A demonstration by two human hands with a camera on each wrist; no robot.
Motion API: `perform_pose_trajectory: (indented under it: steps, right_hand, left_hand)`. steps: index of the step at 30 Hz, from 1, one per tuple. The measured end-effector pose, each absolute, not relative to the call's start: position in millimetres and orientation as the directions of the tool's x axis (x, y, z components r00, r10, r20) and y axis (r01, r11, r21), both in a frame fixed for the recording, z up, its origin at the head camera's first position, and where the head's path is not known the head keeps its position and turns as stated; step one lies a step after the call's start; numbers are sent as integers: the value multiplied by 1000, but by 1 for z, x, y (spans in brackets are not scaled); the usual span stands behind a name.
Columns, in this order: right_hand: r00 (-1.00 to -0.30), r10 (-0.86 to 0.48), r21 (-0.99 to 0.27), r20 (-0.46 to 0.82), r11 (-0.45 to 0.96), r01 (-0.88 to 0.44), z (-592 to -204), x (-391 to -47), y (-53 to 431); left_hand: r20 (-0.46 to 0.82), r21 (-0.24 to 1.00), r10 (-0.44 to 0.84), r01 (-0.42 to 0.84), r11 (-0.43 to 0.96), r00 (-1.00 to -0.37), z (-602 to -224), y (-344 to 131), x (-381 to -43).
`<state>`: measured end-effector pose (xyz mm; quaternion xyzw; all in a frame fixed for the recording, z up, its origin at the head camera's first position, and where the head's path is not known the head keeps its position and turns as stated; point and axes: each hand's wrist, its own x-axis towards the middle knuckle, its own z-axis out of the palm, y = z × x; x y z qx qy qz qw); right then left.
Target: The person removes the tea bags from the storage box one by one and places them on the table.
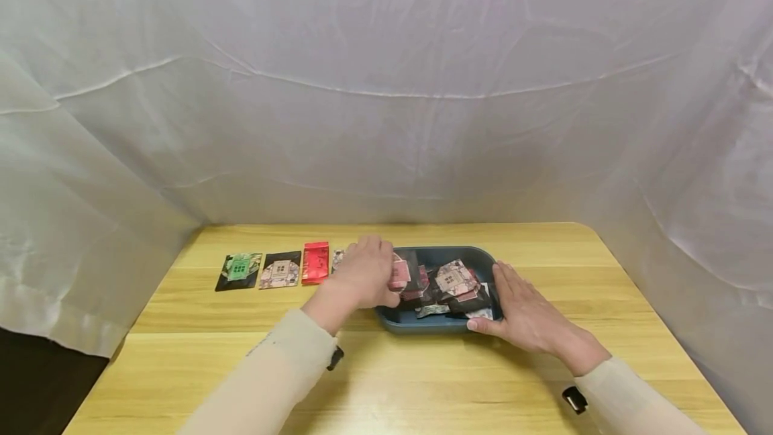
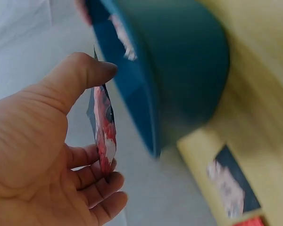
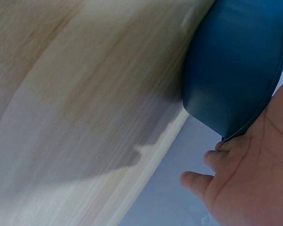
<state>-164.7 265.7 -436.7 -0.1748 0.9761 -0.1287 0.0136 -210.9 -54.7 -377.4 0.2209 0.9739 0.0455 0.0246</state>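
— Where the wooden table (image 1: pixel 423 381) spreads, what stands on it?
— A blue tray (image 1: pixel 430 328).
— What touches it?
— The right hand (image 1: pixel 531 311) rests against its right end, fingers extended; the left hand (image 1: pixel 362 274) pinches a dark packet (image 1: pixel 401 272), apparently pink-labelled though blurred, between thumb and fingers, over the tray's left end.

head: above, forward-down | wrists: close, sideways | shared by all: tray (image 1: pixel 423 329)
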Motion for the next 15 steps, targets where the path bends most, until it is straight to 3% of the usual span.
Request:
perform_pose_trajectory:
  steps: [8,15]
  right_hand:
    - [-940,-341,-252,17,908,-334,-437,-165,265]
    - [-940,-341,-246,15,910,-334,-437,-166,266]
  left_hand:
    - [11,179,395,390,903,-919,-353,-120,-210]
    - [7,176,432,427,887,-902,-358,-161,-206]
